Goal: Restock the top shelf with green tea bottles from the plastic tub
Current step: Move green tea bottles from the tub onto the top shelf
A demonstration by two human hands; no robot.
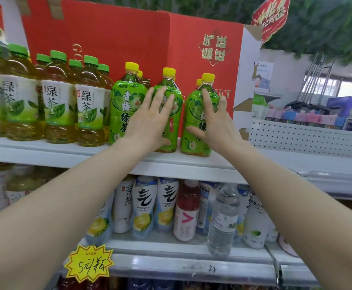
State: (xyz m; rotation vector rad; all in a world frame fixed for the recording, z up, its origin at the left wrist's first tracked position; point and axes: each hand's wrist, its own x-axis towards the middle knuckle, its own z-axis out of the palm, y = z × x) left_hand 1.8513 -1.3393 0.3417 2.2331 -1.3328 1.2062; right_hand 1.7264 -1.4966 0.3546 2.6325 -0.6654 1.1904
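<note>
Reaching past the lower shelf's drinks, both arms were up at the top shelf (45, 151). Left hand (150, 120) lay flat on the middle green tea bottle (176, 130), grip spread, fingers straight: pushing, not holding. Right hand (214, 124) wrapped the right-hand green tea bottle (193, 114), thumb on one side, fingers curled round the other. Both bottles stood upright near the front edge, red carton (129, 38) behind. Plastic tub out of view. Placing step, I'd say. Next: square both up, let go, fetch more.
</note>
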